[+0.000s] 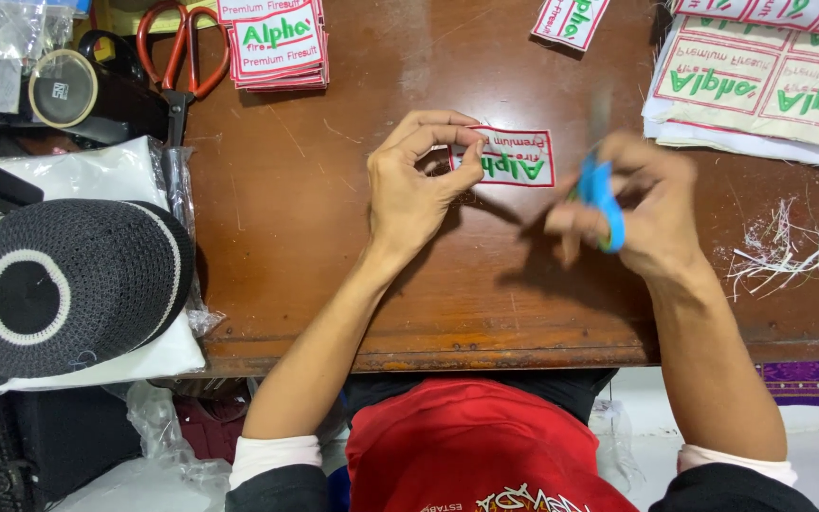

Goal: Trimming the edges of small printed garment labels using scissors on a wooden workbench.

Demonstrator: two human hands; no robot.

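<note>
Left hand (414, 185) is down on the brown wooden surface (334, 228), scratched and worn along its front edge, and its grip is narrow: thumb and curled forefinger pinch the left end of a small rectangular embroidered patch (516, 157), white cloth with a red stitched border and green lettering, lying flat near the middle of the surface. The wrist is bent, the forearm runs back toward the body, the white cuff sits at the elbow. Right hand (642, 209) is blurred, hovering just right of the patch, its grip wrapped around blue-handled scissors (601, 194); the handle loop shows between the fingers, the blades are too smeared to make out. Just right of that hand lies a tangle of pale thread trimmings (779, 251), thin and wispy. Top right there's a sheet of uncut patches (760, 85), same red-and-green stitching on pale backing, layered over more sheets. A lone patch (569, 21) sits at the top edge, and a neat stack of finished patches (277, 45) is top left, beside red-handled scissors (182, 52). Far left, a roll of tape (63, 88), and a dark knitted cap (63, 284) with a pale ring, round and ribbed, resting on folded white cloth in clear plastic (87, 180).
</note>
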